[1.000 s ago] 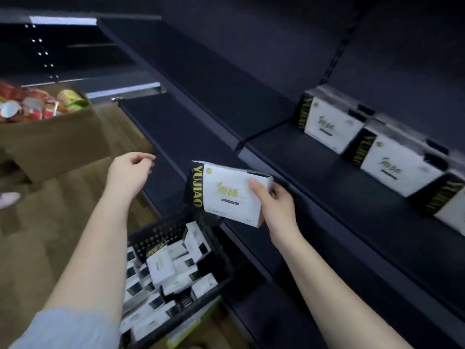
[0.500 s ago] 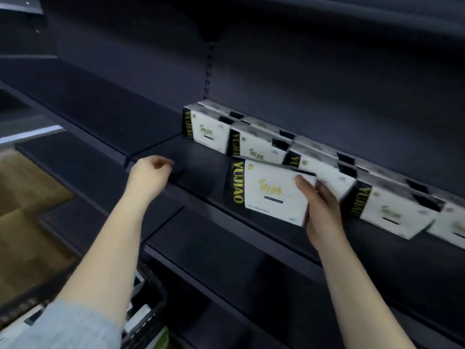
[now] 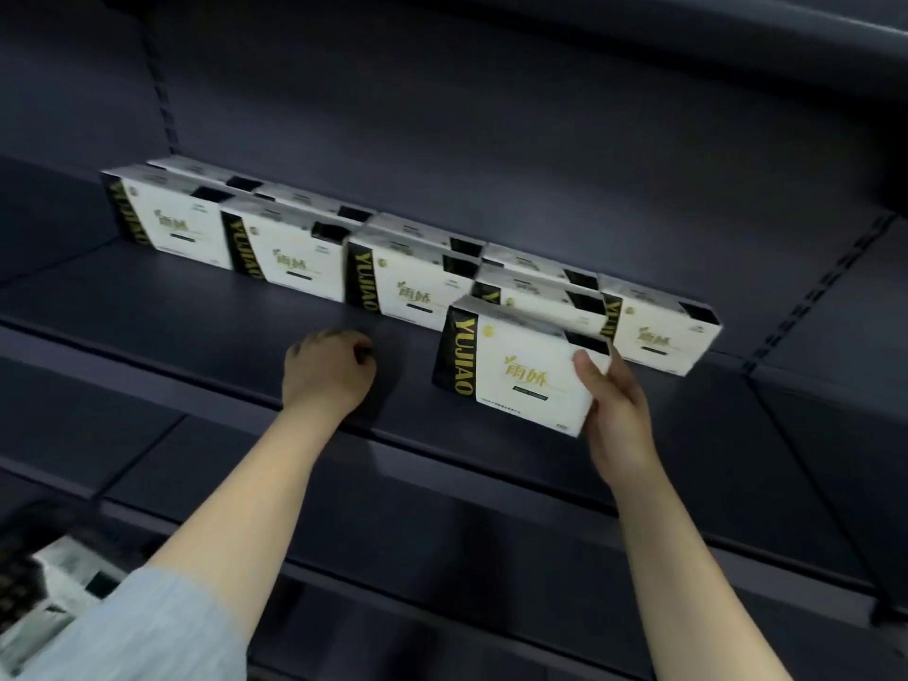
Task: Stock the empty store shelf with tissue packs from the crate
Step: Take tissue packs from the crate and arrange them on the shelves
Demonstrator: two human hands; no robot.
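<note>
Right hand (image 3: 614, 410): fingers curled round a tissue pack (image 3: 516, 371), middle right.
Left hand (image 3: 326, 373): curled fist, holds nothing, middle.
Shelf (image 3: 196, 307): packs in rows.

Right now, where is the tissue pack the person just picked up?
In the head view, the tissue pack is right of centre, held by the right hand over the shelf, just in front of the row of packs already there.

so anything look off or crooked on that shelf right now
Nothing stands out. The tissue packs stand upright in neat rows on the shelf; the only one out of line is the pack the right hand holds.
</note>
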